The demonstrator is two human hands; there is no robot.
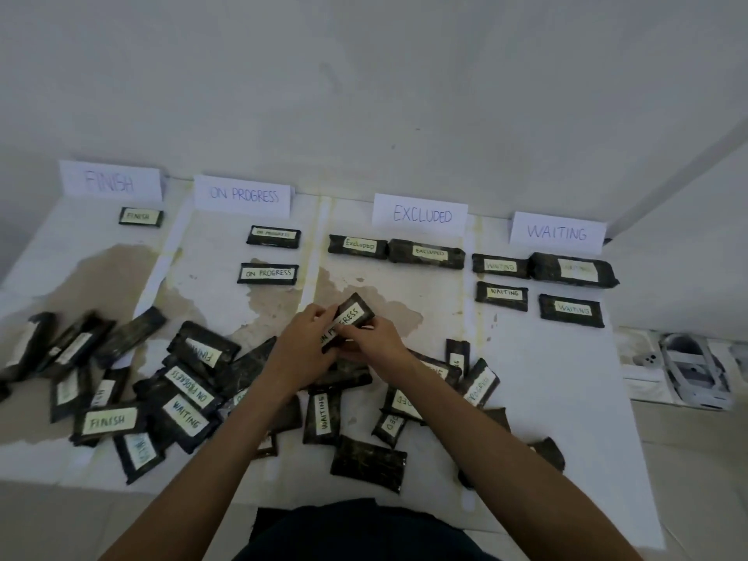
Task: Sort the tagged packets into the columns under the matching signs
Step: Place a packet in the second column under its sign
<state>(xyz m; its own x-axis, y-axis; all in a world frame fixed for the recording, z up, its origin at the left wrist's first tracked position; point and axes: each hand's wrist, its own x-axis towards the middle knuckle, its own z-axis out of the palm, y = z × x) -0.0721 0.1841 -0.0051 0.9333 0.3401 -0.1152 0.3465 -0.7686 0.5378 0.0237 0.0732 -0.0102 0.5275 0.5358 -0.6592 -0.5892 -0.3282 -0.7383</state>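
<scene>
white sheeting (546,378) is lying below; your left hand (301,342) and right hand (374,344) are pinching the on progress packet (349,319), probably reading its tag.

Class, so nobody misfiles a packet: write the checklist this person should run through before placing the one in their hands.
1. Tag on held packet reads ON PROGRESS: ok.
2. Gripped by both left hand and right hand: ok.
3. ON PROGRESS sign in sight: ok.
4. Bare space below the lower placed packet in that column: ok.
5. Held packet over its own column: not ok, it is in front of the EXCLUDED sign.
</scene>
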